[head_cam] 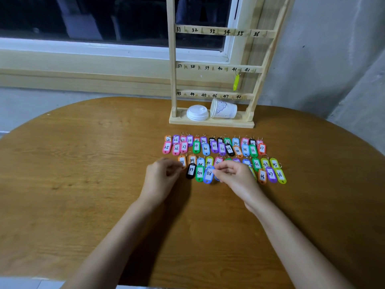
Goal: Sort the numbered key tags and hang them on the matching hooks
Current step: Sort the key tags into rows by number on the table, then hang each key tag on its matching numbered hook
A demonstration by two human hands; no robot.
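Head view, right fingers: curled, with the tips bunched at the right edge of the blue tag 38; I cannot tell whether they pinch it or only touch it.
Left fingers: curled, thumb and forefinger close together just beside the orange tag 38; too blurred to tell whether they grip anything.
Hands: right hand and left hand are low over the near row, probably to pair the two 38s.
Key tags: flat on the table in two rows, roughly 25–37 behind and 38–48 in front; the number order probably lets each be picked without searching.
Rack: upright just behind the tags, with rails marked 31–36, 37–42 and 43–48.
Hung so far: one yellow-green tag under 41; the other visible hooks are bare, so the hanging looks barely begun.
Rack base: a shallow tray holding a white lid and a paper cup tipped on its side; no tags in it, and the cup's inside is hidden.
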